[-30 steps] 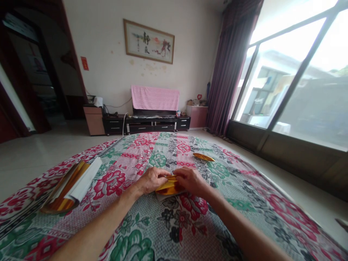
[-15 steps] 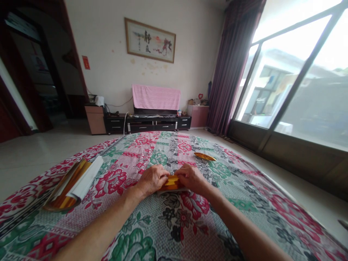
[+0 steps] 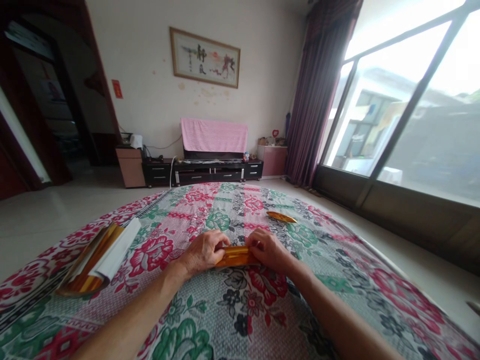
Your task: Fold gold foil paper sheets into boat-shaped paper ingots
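Note:
A strip of shiny gold paper (image 3: 237,256) lies low over the flowered cloth, held at both ends. My left hand (image 3: 207,251) pinches its left end between thumb and fingers. At the right end, my right hand (image 3: 269,250) grips it the same way. Beyond the right hand rests a folded gold paper piece (image 3: 281,217), boat-like with pointed ends. Off to the left sits a loose curled stack of gold and white paper sheets (image 3: 98,260).
The patterned cloth (image 3: 180,290) covers the broad surface in front of me. Past its far edge stand a low black cabinet (image 3: 210,175) and a pink cloth (image 3: 213,135) draped over something. A large window (image 3: 405,110) and purple curtain (image 3: 318,90) are on the right.
My hands have spread slightly apart, baring more of the gold strip. The white edge visible beneath it earlier no longer shows. The other papers have stayed put.

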Tool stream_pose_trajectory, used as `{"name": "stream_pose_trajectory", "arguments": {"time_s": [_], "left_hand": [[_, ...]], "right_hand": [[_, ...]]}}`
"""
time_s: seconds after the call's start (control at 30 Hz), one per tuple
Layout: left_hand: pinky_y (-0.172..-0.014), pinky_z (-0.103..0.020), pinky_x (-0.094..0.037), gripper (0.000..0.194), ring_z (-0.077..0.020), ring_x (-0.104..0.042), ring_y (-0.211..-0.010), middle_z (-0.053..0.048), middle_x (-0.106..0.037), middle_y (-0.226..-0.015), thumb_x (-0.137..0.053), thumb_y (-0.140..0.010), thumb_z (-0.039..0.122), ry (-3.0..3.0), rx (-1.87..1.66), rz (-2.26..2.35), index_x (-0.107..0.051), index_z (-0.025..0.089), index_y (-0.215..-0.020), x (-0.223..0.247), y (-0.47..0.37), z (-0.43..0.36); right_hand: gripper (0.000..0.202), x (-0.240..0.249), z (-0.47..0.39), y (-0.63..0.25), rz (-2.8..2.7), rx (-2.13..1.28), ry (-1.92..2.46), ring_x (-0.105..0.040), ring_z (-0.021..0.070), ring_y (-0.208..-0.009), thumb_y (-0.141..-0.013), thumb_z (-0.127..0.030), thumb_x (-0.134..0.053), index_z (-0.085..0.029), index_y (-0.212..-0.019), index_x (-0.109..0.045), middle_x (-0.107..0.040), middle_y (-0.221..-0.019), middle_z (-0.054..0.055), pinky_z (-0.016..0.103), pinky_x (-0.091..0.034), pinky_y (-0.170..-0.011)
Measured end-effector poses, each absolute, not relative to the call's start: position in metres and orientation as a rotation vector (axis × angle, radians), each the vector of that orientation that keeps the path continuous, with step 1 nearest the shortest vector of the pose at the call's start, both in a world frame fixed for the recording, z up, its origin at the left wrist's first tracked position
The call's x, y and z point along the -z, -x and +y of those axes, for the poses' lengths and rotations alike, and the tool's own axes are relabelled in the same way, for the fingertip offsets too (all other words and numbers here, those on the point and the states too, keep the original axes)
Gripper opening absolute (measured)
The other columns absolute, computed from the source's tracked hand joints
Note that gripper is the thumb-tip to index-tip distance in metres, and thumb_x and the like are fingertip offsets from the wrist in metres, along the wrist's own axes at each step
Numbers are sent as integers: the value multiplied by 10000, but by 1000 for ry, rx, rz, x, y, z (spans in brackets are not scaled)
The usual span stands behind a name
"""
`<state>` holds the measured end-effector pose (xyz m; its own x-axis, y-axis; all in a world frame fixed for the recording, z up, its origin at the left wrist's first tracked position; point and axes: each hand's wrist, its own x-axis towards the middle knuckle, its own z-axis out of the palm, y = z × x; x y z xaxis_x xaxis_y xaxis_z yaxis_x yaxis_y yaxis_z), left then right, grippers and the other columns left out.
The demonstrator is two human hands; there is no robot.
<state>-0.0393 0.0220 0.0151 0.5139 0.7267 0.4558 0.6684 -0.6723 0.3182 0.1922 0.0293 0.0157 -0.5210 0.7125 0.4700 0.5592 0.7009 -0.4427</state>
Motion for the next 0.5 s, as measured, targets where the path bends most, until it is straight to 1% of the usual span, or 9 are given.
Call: {"name": "stream_pose_trajectory", "arguments": {"time_s": [0.23, 0.5], "left_hand": [[-614, -218, -396, 215, -114, -508, -644, 7, -556, -680, -465, -657, 76, -2600, -883, 1174, -625, 184, -751, -12, 42, 21], [-609, -210, -413, 276, -112, -522, -648, -5, -562, -676, -462, -631, 63, -2600, -872, 1115, -679, 183, -753, -11, 44, 21]], "right_hand": [[235, -11, 32, -198, -2233, -407, 896, -552, 128, -762, -673, -11, -490, -183, -766, -619, -602, -814, 14, 245, -428, -730], [282, -12, 33, -201, -2249, -457, 861, -552, 131, -797, -629, 19, -465, -184, -739, -626, -611, -833, 16, 255, -432, -755]]}}
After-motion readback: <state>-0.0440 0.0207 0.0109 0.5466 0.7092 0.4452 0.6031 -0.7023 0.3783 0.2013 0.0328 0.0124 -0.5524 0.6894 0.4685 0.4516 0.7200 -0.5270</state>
